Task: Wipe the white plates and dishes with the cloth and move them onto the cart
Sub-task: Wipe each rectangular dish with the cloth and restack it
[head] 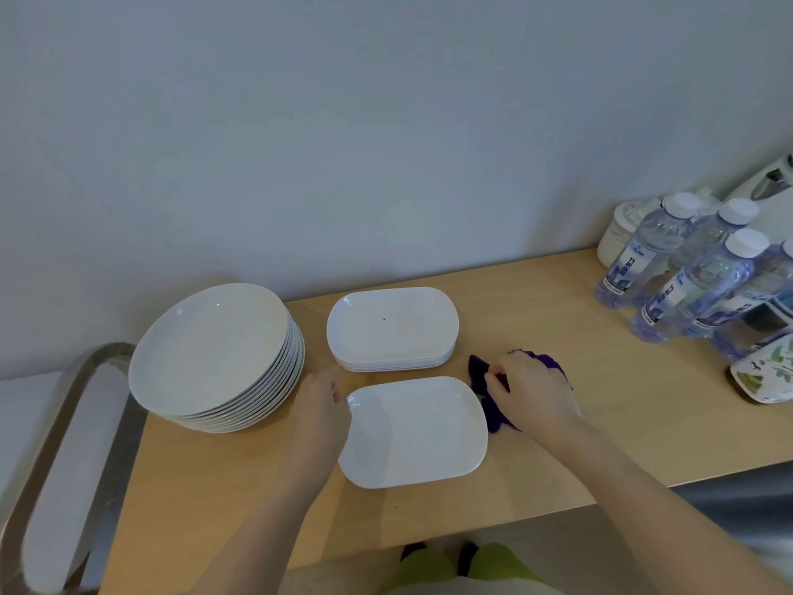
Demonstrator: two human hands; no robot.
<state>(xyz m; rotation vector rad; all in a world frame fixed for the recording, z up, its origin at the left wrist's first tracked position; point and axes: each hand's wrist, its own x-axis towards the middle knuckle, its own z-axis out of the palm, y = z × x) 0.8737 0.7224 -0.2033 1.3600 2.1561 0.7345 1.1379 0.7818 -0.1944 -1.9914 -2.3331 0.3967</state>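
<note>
A single white oblong dish (418,431) lies on the wooden table (558,457) near its front edge. My left hand (322,410) holds the dish's left rim. My right hand (532,392) grips a purple cloth (489,405) lying on the table just right of the dish. Behind the dish sits a stack of white oblong dishes (392,328). A tall stack of round white plates (214,358) stands at the table's left end. The metal cart (60,444) is at the far left, beside the table.
Several water bottles (695,277) stand at the back right with a white jar (622,238) behind them. A patterned dish (764,375) sits at the right edge. The wall runs close behind the table.
</note>
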